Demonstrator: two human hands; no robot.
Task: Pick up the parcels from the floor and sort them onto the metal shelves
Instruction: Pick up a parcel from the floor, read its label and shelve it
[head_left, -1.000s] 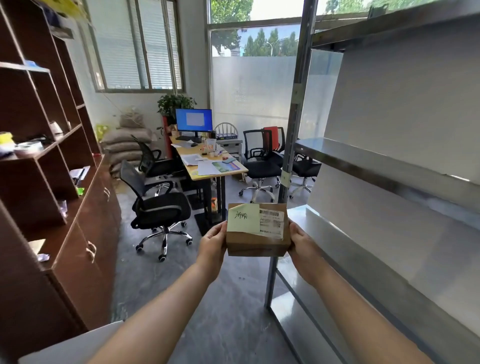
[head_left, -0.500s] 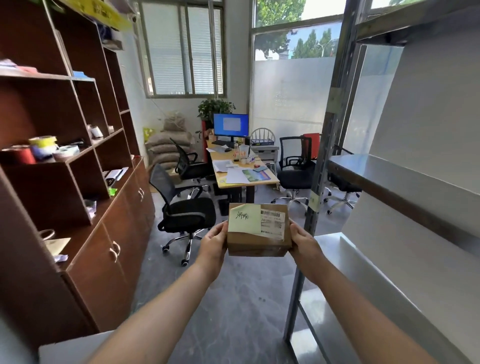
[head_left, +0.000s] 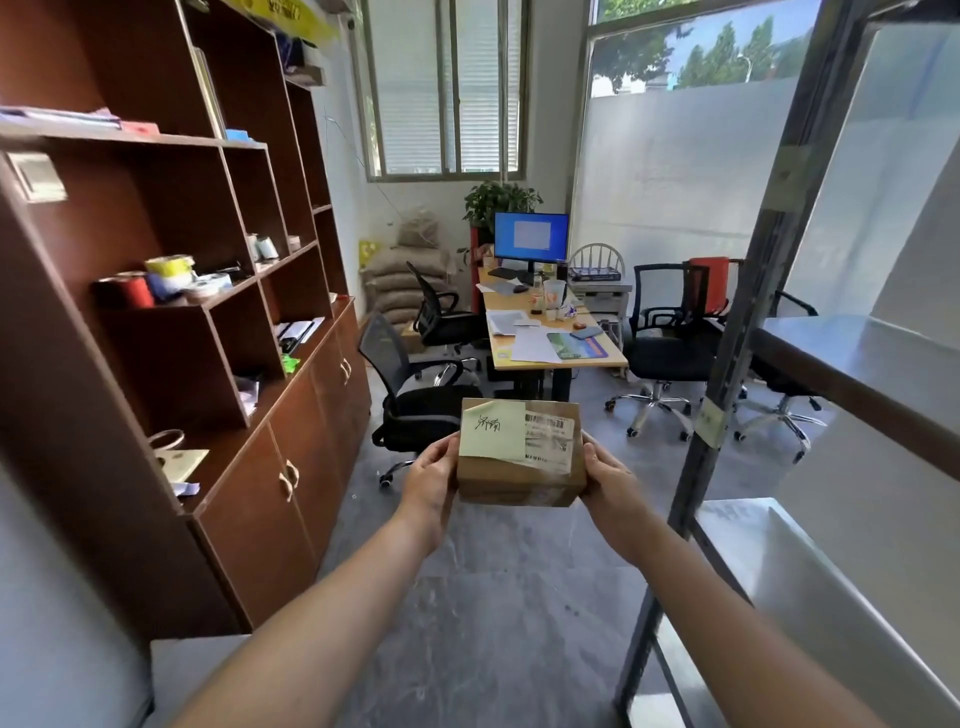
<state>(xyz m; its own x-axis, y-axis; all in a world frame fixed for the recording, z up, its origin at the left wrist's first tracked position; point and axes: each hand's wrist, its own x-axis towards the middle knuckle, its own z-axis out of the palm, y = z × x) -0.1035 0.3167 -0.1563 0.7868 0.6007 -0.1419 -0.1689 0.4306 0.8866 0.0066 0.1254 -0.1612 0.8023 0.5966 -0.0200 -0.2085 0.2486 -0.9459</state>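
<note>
A small brown cardboard parcel (head_left: 519, 480) is held up at chest height in the middle of the view. It carries a yellow sticky note with handwriting and a white barcode label on its top face. My left hand (head_left: 428, 480) grips its left end and my right hand (head_left: 610, 480) grips its right end. The metal shelves (head_left: 852, 358) stand to the right, their upright post (head_left: 737, 332) just right of my right hand. No parcel lies on the visible shelf boards.
A tall brown wooden cabinet (head_left: 208, 338) with tape rolls and papers lines the left wall. Ahead stand black office chairs (head_left: 415, 405), a desk (head_left: 550, 343) with a monitor and papers, stacked sacks and a plant. Grey floor (head_left: 493, 597) runs between cabinet and shelves.
The view has swung to the left: the metal shelves slid toward the right edge and more of the wooden cabinet shows. The parcel stays between both hands in the same hold.
</note>
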